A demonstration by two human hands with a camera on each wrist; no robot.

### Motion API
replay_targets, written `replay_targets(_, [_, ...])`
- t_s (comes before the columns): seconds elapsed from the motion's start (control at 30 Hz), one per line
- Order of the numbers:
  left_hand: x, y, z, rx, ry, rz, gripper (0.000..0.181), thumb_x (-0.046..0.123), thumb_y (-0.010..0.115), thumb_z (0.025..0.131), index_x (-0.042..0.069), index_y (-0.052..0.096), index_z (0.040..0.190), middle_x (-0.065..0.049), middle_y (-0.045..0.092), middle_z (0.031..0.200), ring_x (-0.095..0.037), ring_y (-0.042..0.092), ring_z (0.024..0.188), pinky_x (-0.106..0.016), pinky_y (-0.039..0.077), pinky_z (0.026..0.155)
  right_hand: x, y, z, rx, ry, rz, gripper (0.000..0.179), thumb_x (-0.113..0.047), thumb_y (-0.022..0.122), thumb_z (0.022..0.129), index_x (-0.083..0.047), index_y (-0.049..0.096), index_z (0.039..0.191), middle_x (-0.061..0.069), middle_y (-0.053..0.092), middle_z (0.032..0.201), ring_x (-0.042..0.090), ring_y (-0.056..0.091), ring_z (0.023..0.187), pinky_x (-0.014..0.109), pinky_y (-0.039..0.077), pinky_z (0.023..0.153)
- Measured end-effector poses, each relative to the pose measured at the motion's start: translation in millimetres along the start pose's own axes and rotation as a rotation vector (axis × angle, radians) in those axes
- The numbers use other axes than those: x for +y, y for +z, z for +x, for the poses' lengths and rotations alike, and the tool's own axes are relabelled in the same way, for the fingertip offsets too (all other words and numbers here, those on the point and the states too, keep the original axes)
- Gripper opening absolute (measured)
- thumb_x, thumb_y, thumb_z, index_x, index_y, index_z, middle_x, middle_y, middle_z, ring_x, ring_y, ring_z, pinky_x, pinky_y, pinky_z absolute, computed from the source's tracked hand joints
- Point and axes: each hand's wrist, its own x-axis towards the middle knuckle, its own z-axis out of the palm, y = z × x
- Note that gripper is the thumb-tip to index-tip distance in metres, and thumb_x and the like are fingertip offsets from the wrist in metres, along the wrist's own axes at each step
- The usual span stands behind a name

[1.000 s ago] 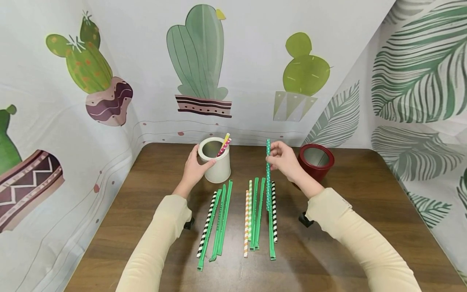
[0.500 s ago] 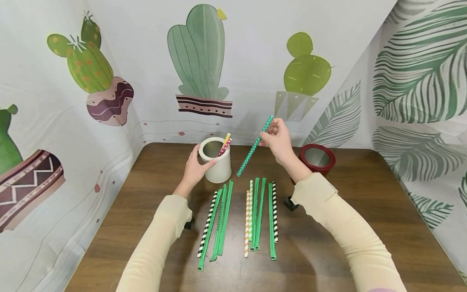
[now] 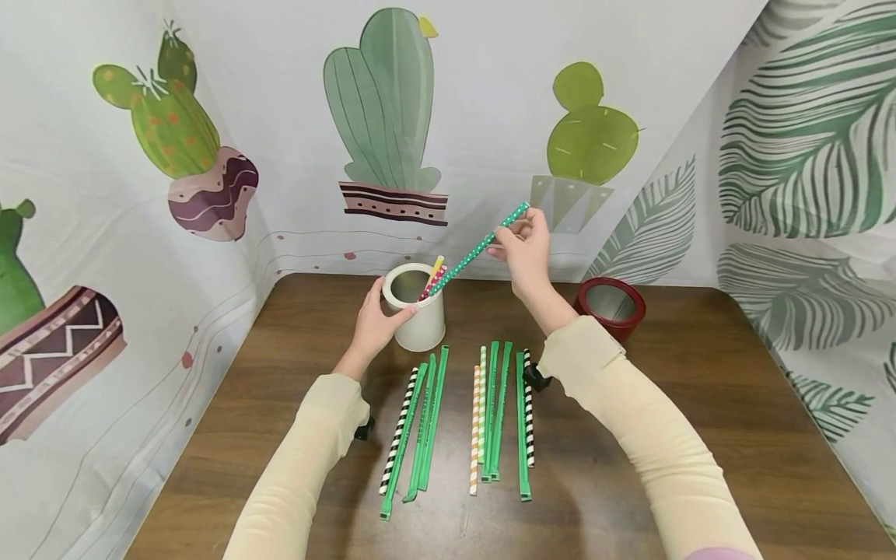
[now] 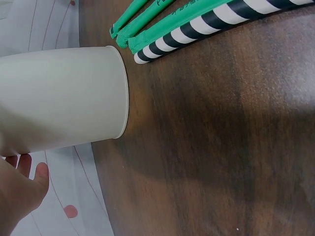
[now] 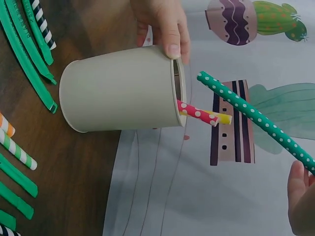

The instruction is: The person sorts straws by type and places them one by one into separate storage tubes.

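Note:
My left hand [image 3: 373, 329] grips the cream can [image 3: 422, 325] by its upper left side, thumb in front. In the right wrist view its thumb lies at the rim of the can [image 5: 118, 93]. A pink dotted straw [image 5: 199, 112] and a yellow straw [image 5: 225, 118] stick out of the can's mouth. My right hand [image 3: 525, 250] pinches a green straw with white dots [image 3: 478, 249] near its upper end. The dotted straw slants down to the left, and its lower end is outside, just above the can's opening in the right wrist view.
Several green-wrapped straws [image 3: 432, 420] and a black-striped straw [image 3: 399, 430] lie on the table [image 3: 280, 459] at left. To their right are an orange-striped straw [image 3: 475, 432], more wrapped straws [image 3: 523, 428] and another black-striped straw. A dark red can [image 3: 610, 303] stands at the back right.
My right hand has lifted the green dotted straw from the right group and carried it up and left, tilting it toward the cream can. The left hand has stayed on the can.

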Motion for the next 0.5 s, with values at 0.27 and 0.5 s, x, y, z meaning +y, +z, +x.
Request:
replay_targets(0.27, [0.7, -0.2, 0.4, 0.002, -0.004, 0.008, 0.086, 0.041, 0.067, 0.074, 0.012, 0.02, 0.14, -0.01, 0.027, 0.143, -0.024, 0.029, 0.13, -0.043, 0.026, 0.104, 12.6, 11.4, 3.0, 0.007, -0.026, -0.049, 0.019, 0.002, 0.05, 0.084, -0.012, 0.039, 0.09, 0.003, 0.044, 0.073, 0.013, 0.058, 0.064, 0.03, 0.053, 0.063])
replay_targets(0.5, [0.5, 0.1, -0.5, 0.003, -0.005, 0.007, 0.086, 0.041, 0.067, 0.074, 0.011, 0.02, 0.14, -0.01, 0.026, 0.143, -0.024, 0.026, 0.131, -0.044, 0.024, 0.105, 33.1, 17.9, -2.2, -0.003, -0.027, -0.114, 0.015, -0.001, 0.051, 0.085, -0.008, 0.041, 0.094, 0.002, 0.045, 0.075, 0.014, 0.057, 0.064, 0.038, 0.053, 0.068])
